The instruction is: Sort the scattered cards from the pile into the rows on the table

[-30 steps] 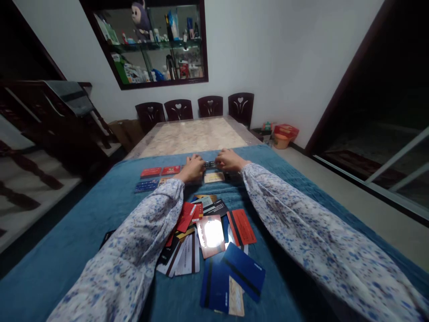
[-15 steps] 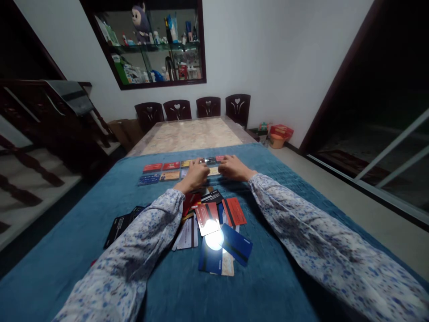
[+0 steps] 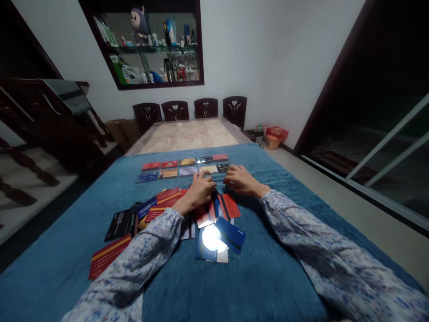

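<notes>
Blue cloth (image 3: 264,281) holds 10 cards (image 3: 188,171) in 2 rows, w/ 2 hands (image 3: 201,188) nr.

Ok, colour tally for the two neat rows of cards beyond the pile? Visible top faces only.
Red cards: 3
Black cards: 2
Gold card: 1
Blue card: 1
Orange card: 1
Pale lavender card: 1
Pale yellow card: 1
Total: 10
</notes>
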Tool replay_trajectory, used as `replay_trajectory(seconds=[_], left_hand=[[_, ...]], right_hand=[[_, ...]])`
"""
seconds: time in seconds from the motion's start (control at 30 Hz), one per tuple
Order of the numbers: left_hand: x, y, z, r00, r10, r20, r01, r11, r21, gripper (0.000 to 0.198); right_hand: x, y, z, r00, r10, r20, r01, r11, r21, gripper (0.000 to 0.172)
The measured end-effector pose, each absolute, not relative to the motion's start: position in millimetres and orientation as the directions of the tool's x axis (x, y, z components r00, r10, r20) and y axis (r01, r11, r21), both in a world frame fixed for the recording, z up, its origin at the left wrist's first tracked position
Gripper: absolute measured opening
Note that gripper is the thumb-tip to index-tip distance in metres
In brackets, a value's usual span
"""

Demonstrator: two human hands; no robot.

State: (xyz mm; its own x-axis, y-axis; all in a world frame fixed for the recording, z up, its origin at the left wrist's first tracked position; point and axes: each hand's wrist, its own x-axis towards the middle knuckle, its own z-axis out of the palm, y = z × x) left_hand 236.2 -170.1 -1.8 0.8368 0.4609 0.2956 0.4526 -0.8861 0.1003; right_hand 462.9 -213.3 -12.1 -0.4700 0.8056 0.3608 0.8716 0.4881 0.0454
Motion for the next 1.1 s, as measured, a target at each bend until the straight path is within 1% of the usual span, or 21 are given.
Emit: replay_trajectory(seconds=[0.07,0.13,0.2,0.37,0.5,0.67,0.77,0.97,1.1], left_hand=[[235.1,-174.4,-4.1,0.870,0.415,0.267,0.398,-0.910,0.118,0.033],[234.5,-177.5,-5.3,0.903,0.365,0.226,0.342,-0.930,0.137,0.043],[234.5,-180.5,-5.0,0.929,0.325,0.176,0.301,-0.942,0.150,0.051],[236.2,-186.8,-0.9,0.966,0.248,0.071,0.234,-0.959,0.157,0.059],[240.4,-187.1,0.2,0.975,0.218,0.049,0.208,-0.965,0.162,0.066],[249.6,-185.7,-0.4,0.984,0.177,0.020,0.172,-0.974,0.148,0.066],[254.1,-185.0,-0.3,0.985,0.170,0.014,0.166,-0.974,0.151,0.064],[255.5,-183.8,-3.4,0.985,0.172,0.035,0.166,-0.977,0.138,0.041],[256.9,-184.0,-8.2,0.981,0.162,0.102,0.155,-0.985,0.077,0.033]], right_hand=[[464.7,-225.1,-16.3,-0.449,0.810,0.377,0.878,0.478,0.018,0.018],[466.0,-236.4,-19.7,-0.441,0.805,0.397,0.877,0.481,0.000,0.016],[466.8,-245.9,-22.0,-0.465,0.788,0.403,0.856,0.516,-0.021,0.016],[467.4,-256.9,-23.4,-0.513,0.761,0.397,0.820,0.572,-0.037,0.014],[467.6,-258.6,-23.1,-0.526,0.767,0.367,0.812,0.582,-0.051,0.014],[471.7,-260.9,-23.8,-0.513,0.793,0.328,0.828,0.558,-0.055,0.019],[476.0,-261.7,-24.2,-0.500,0.802,0.328,0.838,0.544,-0.052,0.019],[480.5,-262.8,-24.7,-0.470,0.815,0.340,0.855,0.516,-0.056,0.017],[479.4,-265.3,-20.8,-0.451,0.811,0.372,0.856,0.511,-0.075,0.019]])
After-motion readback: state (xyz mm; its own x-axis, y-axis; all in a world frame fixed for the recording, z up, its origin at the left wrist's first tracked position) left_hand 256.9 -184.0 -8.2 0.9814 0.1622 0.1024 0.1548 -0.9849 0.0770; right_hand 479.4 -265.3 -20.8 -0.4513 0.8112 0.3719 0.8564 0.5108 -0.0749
